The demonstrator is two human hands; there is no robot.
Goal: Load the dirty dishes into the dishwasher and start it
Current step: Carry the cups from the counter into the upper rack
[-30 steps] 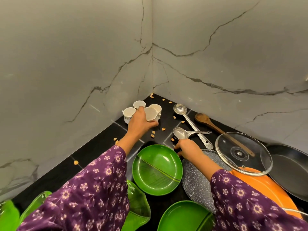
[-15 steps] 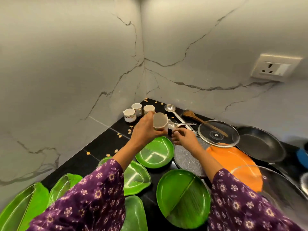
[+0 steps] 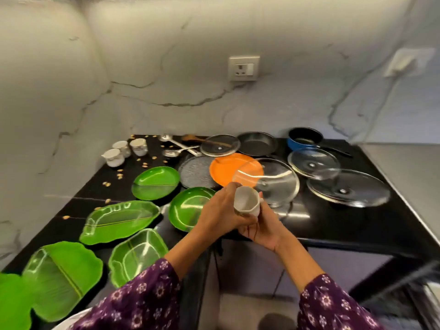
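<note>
Over the bench (image 3: 345, 222) front edge, left hand (image 3: 221, 215) fingers wrap round the white cup (image 3: 246, 202) w/ right hand (image 3: 264, 227) fingers gripping it frm below.

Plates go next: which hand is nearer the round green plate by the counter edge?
Left. Left hand overlaps the green plate's right rim; right hand is farther right, past the cup.
</note>
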